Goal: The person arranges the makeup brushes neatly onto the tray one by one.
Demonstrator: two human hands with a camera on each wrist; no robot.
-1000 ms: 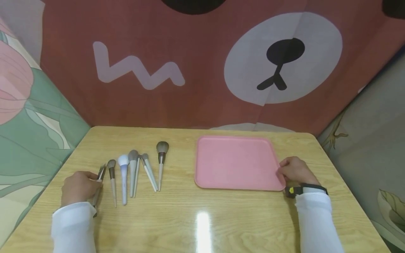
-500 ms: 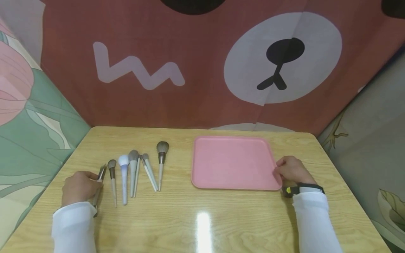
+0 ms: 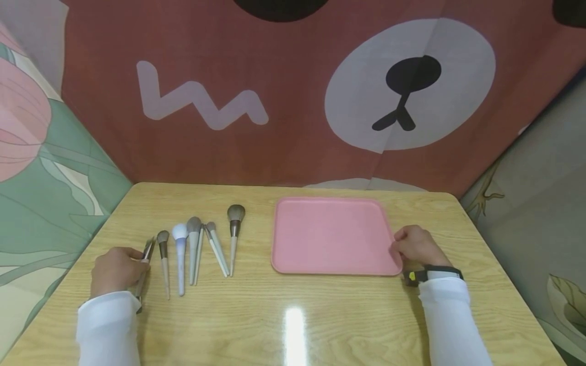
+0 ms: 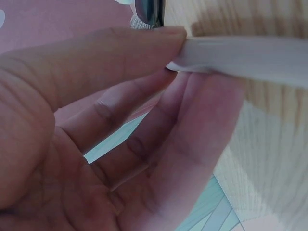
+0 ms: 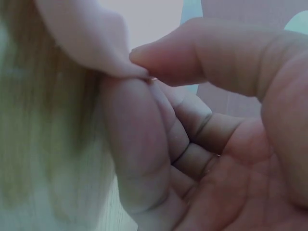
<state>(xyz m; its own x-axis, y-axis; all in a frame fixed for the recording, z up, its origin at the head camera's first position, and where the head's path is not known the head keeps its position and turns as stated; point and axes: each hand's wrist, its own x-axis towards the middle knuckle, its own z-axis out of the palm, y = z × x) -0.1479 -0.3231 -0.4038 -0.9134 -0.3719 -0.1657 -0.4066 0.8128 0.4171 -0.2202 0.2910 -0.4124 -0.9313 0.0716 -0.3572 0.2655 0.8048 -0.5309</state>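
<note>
At the left of the head view, my left hand (image 3: pixel 116 272) pinches a makeup brush (image 3: pixel 141 287) between thumb and fingers; its pale handle (image 4: pixel 250 57) crosses the left wrist view. The brush lies along the table, its dark end pointing away. On the right, my right hand (image 3: pixel 417 246) pinches the right rim of a pink rectangular tray (image 3: pixel 334 236). In the right wrist view the thumb is on top of the tray's edge (image 5: pixel 91 36) and the fingers are under it.
Right of the left hand lie several more makeup brushes: a brown-headed one (image 3: pixel 163 254), a white-blue one (image 3: pixel 180 254), a grey-headed one (image 3: pixel 194 249), a small crossed pair (image 3: pixel 216 249) and a large dark-headed one (image 3: pixel 235 229). The wooden table (image 3: pixel 220 325) ends at a patterned backdrop (image 3: pixel 293 152).
The tray has slid a little to the left, with my right hand still gripping its rim. The left hand and the brushes stay practically where they were.
</note>
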